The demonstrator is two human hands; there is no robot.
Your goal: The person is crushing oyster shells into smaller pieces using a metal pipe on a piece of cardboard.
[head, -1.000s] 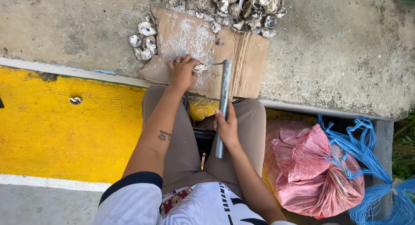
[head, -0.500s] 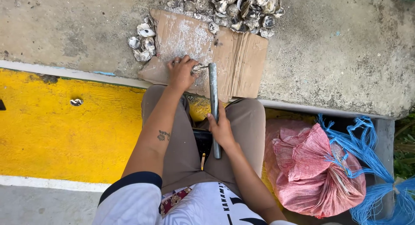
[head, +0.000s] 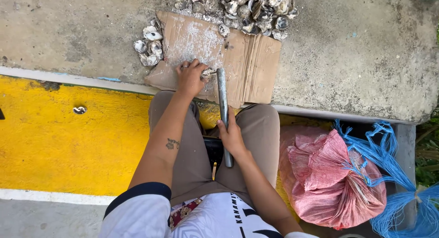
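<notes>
A rough grey concrete ledge point(head: 356, 59) runs across the scene, and below it a strip of floor painted bright yellow point(head: 59, 142). Everything sits around a flattened sheet of cardboard point(head: 247, 64) lying on the ledge, dusted white with grit. Above the cardboard's far edge is a big heap of oyster shells point(head: 256, 9); off its left edge, a smaller cluster of shells point(head: 148, 46). Down to the right of it, past the ledge, slumps a pink mesh sack point(head: 338, 178) tangled with blue netting point(head: 402, 174).

The left hand point(head: 191, 78) rests on the cardboard's near part, fingers curled down and pinching a small shell point(head: 208, 73) against it. The right hand point(head: 231, 136) is wrapped tight around a grey metal rod point(head: 223, 105) (its tip touching that shell), held over the knees
</notes>
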